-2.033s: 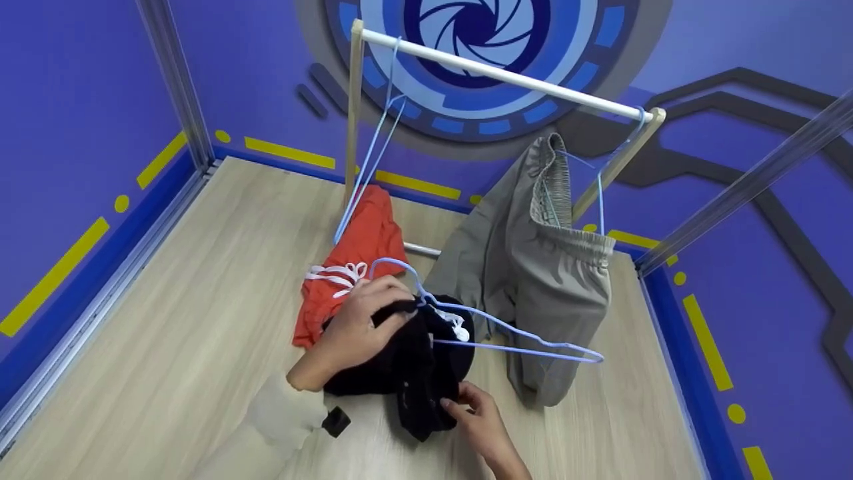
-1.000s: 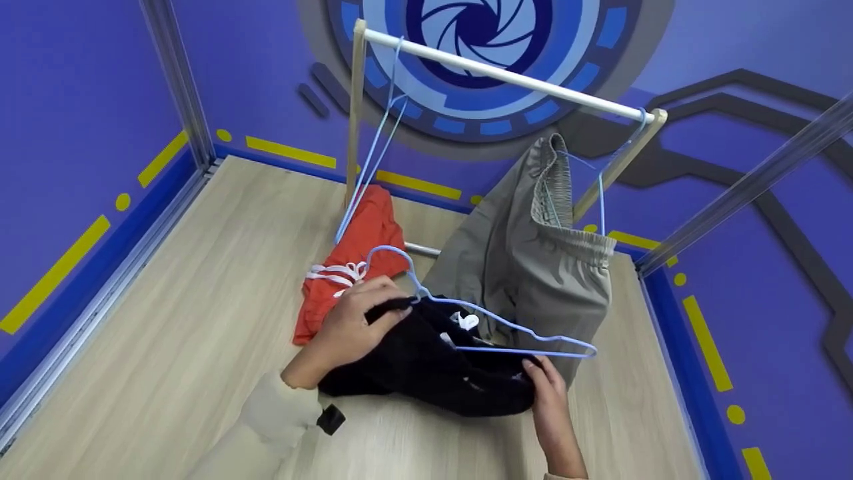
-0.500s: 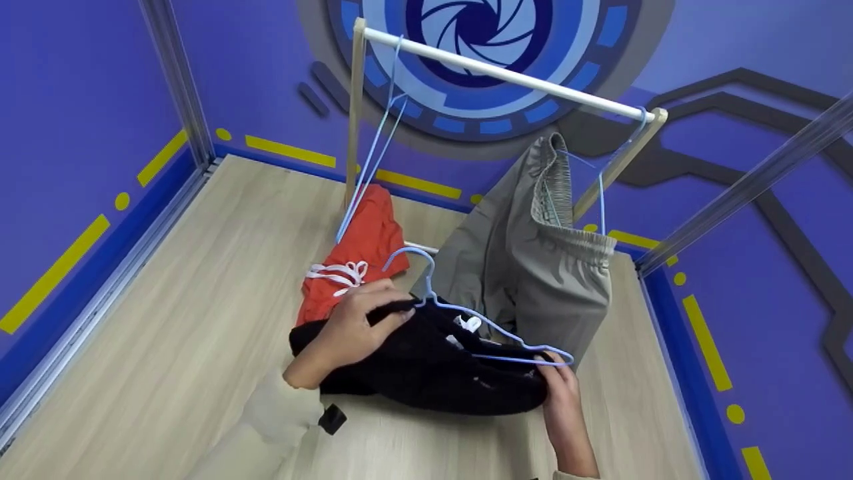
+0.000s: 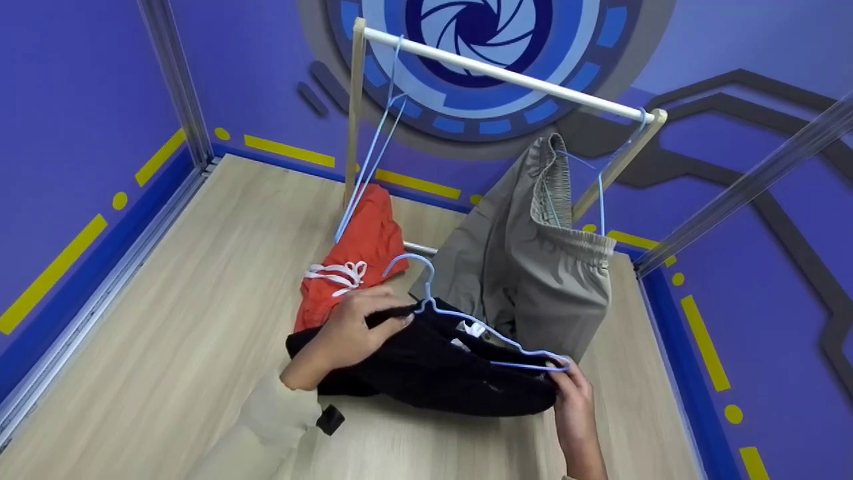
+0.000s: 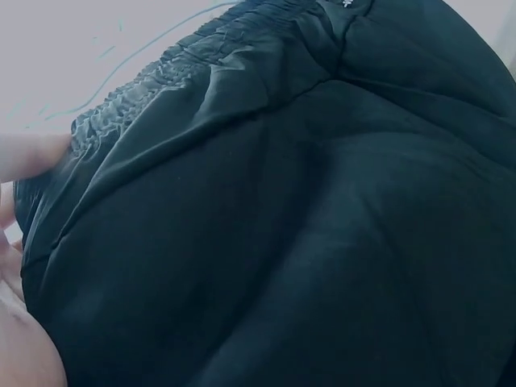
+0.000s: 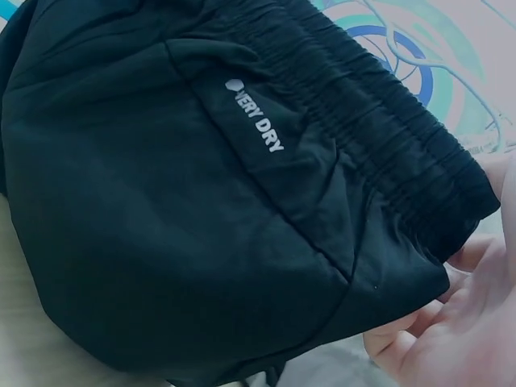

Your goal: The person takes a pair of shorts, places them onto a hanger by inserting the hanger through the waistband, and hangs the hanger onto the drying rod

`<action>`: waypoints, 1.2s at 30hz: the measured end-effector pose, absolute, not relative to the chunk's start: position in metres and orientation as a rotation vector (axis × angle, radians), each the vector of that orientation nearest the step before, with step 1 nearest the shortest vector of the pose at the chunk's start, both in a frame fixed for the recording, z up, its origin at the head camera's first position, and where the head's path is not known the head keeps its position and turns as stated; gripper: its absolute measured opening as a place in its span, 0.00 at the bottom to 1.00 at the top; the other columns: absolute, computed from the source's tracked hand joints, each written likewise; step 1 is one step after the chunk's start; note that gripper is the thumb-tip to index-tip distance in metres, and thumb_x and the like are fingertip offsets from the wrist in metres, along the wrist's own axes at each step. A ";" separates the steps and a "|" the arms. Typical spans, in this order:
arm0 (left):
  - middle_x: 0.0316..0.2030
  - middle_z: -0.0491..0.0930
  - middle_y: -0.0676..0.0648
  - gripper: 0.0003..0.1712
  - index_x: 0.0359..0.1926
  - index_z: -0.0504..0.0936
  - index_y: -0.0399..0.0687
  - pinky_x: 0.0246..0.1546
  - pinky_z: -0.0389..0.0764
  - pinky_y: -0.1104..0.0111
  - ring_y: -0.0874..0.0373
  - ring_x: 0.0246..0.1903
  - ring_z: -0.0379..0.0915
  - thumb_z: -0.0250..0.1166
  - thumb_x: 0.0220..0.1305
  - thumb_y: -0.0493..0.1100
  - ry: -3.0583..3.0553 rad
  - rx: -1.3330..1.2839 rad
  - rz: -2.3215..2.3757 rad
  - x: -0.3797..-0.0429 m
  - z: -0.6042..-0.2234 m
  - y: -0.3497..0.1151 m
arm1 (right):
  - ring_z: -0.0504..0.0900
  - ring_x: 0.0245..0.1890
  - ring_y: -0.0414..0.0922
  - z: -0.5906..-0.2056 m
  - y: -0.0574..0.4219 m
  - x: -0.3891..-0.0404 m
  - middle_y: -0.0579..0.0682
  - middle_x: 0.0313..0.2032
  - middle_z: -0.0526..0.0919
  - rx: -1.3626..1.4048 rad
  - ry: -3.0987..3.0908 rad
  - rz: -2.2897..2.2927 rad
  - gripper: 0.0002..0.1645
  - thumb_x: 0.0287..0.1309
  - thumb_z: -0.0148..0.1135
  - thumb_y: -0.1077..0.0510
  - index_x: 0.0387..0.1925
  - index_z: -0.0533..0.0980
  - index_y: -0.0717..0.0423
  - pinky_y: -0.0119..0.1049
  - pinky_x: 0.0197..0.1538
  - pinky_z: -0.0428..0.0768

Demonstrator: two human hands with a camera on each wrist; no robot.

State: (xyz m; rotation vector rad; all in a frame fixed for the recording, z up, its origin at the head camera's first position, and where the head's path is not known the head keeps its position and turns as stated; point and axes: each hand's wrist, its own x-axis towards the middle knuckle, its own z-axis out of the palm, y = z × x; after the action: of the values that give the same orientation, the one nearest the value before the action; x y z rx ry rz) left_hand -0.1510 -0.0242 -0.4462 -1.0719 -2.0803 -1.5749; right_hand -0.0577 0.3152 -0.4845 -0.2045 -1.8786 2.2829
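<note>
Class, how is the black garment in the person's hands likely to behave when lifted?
The black garment is probably floppy, since its cloth sags and creases. Its gathered waistband looks elastic, so it would likely stretch if pulled. The smooth-looking fabric might also make it slightly slippery.

Looks forward and down from the head over the rack [image 4: 506, 75], and close up from each wrist at the same black cloth [image 4: 440, 373].
</note>
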 end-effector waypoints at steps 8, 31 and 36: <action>0.35 0.82 0.53 0.08 0.38 0.84 0.49 0.41 0.76 0.69 0.63 0.37 0.76 0.64 0.57 0.43 -2.129 -1.079 -1.515 -0.151 -0.448 -0.027 | 0.77 0.31 0.35 -0.480 0.320 -0.057 0.42 0.31 0.79 -0.277 -1.935 2.200 0.10 0.64 0.46 0.66 0.33 0.75 0.55 0.27 0.37 0.74; 0.29 0.77 0.57 0.07 0.37 0.83 0.52 0.33 0.74 0.74 0.67 0.31 0.70 0.62 0.56 0.41 -2.312 -1.154 -1.324 -0.149 -0.448 -0.031 | 0.75 0.28 0.38 -0.475 0.312 -0.065 0.44 0.27 0.79 -0.475 -2.187 1.886 0.11 0.58 0.57 0.61 0.35 0.74 0.69 0.30 0.30 0.74; 0.30 0.78 0.58 0.06 0.35 0.83 0.53 0.34 0.74 0.74 0.68 0.32 0.72 0.62 0.56 0.41 -2.314 -1.171 -1.269 -0.149 -0.448 -0.028 | 0.75 0.28 0.37 -0.475 0.307 -0.066 0.44 0.27 0.79 -0.472 -2.294 1.803 0.10 0.58 0.57 0.59 0.34 0.76 0.65 0.31 0.29 0.75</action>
State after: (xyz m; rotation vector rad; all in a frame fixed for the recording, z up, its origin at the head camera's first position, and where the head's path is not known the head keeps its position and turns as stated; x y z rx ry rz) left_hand -0.1494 -0.0284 -0.4480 -1.1715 -2.3140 -1.2694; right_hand -0.0662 0.3072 -0.4755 -0.4722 -2.2940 1.8029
